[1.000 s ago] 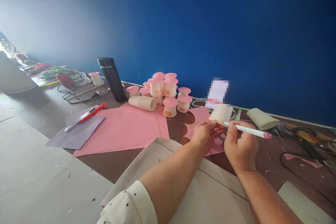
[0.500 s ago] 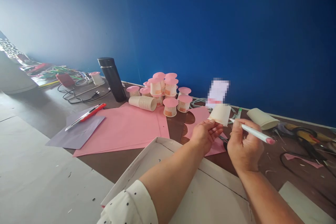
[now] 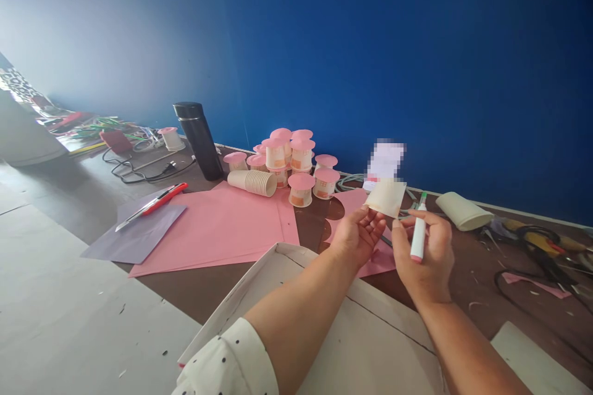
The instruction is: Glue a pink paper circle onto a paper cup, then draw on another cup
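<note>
My left hand (image 3: pixel 354 237) is closed on the rim of a white paper cup (image 3: pixel 387 197), held upside down and slightly tilted above the table. My right hand (image 3: pixel 428 259) has its thumb and forefinger at the cup's right lower edge; whether they pinch it I cannot tell. A white marker (image 3: pixel 418 237) with a pink end rests in the same hand, held between the fingers and angled nearly upright. Behind the hands, several upturned cups with pink paper discs (image 3: pixel 301 188) on top and drawn windows and doors stand in a cluster, some stacked.
Left of the hands lie a row of nested paper cups (image 3: pixel 252 182), pink paper sheets (image 3: pixel 217 225) and a red utility knife (image 3: pixel 162 199). A black flask (image 3: pixel 199 142) stands by the blue wall. To the right are a larger cup (image 3: pixel 463 211) and tangled cables (image 3: pixel 542 253). White board (image 3: pixel 370 345) lies under my arms.
The marker has swung from pointing at the cup to nearly upright in my right hand. That hand has shifted left, its fingertips now at the cup's edge. The cup has tilted slightly.
</note>
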Tool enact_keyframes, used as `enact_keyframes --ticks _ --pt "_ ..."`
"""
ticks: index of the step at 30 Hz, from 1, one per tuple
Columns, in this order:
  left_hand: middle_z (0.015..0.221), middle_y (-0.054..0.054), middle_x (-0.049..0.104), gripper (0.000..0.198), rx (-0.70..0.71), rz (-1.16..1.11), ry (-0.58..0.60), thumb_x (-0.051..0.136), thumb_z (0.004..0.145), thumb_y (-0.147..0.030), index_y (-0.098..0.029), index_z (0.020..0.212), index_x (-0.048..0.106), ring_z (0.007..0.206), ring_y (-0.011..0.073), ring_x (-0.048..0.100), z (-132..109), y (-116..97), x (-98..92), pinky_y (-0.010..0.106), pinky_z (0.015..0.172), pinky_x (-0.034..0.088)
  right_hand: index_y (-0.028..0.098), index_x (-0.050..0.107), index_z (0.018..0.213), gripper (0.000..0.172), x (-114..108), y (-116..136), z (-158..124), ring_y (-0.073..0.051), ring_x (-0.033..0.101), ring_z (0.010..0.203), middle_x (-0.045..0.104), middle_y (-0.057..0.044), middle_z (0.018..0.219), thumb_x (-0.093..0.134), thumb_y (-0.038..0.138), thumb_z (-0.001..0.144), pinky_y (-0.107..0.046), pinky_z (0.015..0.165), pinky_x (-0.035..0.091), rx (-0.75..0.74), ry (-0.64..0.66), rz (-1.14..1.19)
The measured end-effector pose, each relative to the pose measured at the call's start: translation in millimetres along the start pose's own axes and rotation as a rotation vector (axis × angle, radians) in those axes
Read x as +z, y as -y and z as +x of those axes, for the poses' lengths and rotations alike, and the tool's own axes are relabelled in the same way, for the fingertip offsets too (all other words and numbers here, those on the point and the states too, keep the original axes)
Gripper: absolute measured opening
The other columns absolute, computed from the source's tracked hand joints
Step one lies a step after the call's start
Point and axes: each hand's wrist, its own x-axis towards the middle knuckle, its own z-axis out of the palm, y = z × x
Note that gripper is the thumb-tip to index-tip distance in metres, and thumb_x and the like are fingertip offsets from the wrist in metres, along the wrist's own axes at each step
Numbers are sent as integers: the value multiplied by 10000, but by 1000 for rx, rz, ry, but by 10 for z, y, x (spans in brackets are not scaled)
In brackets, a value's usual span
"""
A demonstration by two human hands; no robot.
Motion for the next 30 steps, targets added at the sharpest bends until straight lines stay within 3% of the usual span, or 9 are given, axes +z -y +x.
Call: enact_keyframes --ticks 4,8,30 --pt "670 50 584 59 -22 -13 -22 587 785 -141 -104 740 596 617 109 610 9 -17 4 201 650 527 189 524 1046 310 -5 52 -15 -196 608 848 626 -74 930 613 311 775 -310 748 482 -180 17 -81" --pt "643 46 575 59 -29 -5 -21 558 779 -130 -95 746 592 565 103 591 11 -21 2 202 630 521 186 529 1048 289 0 1 -2 -216 604 922 627 -87 980 594 314 797 -312 777 480 -270 30 -160" --pt "609 49 580 64 -58 13 -18 555 753 -99 -61 740 604 553 106 606 16 25 -16 187 608 530 185 551 1066 286 -48 -107 58 -229 590 896 640 -77 951 590 278 799 -325 774 452 -331 55 -262"
